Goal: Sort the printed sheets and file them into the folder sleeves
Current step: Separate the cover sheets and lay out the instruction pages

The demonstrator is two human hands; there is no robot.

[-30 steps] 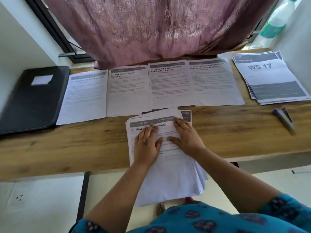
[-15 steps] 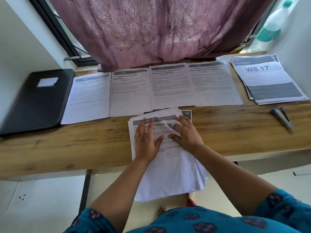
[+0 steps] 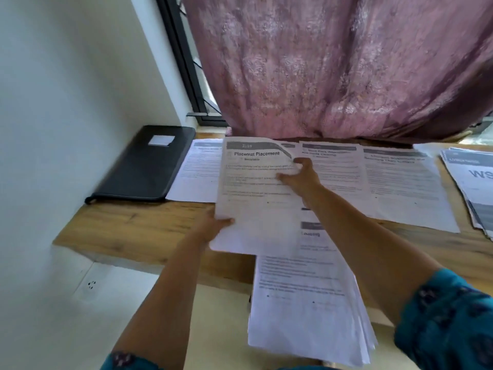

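White "Placemat Placement" sheet (image 3: 256, 193) lifted over far row of sorted sheets (image 3: 400, 182) | left hand (image 3: 210, 229) pinching near-left corner, right hand (image 3: 301, 177) gripping right edge | advice: lower flat, aligned, without disturbing neighbours

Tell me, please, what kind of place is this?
Probably a room in a home, used as a work corner: a wooden desk against a white wall, a pink curtain over the window, a black folder.
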